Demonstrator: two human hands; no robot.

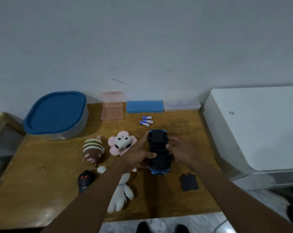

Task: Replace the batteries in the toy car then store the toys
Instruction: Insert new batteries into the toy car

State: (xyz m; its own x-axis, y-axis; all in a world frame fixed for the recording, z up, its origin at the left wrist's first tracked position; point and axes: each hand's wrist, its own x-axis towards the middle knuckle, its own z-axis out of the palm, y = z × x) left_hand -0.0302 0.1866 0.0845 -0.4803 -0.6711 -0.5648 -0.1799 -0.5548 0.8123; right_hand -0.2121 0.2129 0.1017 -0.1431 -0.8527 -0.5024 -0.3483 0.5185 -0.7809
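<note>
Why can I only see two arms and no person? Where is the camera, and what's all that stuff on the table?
The camera sits on the person's head, looking down, so only their arms show. The left hand grips a blue toy car turned belly-up; the right hand touches its other side, too blurry to judge its grip. On the wooden table lie three batteries, a black battery cover, a remote, three plush toys and, by the wall, a blue-lidded tub and small boxes.
</note>
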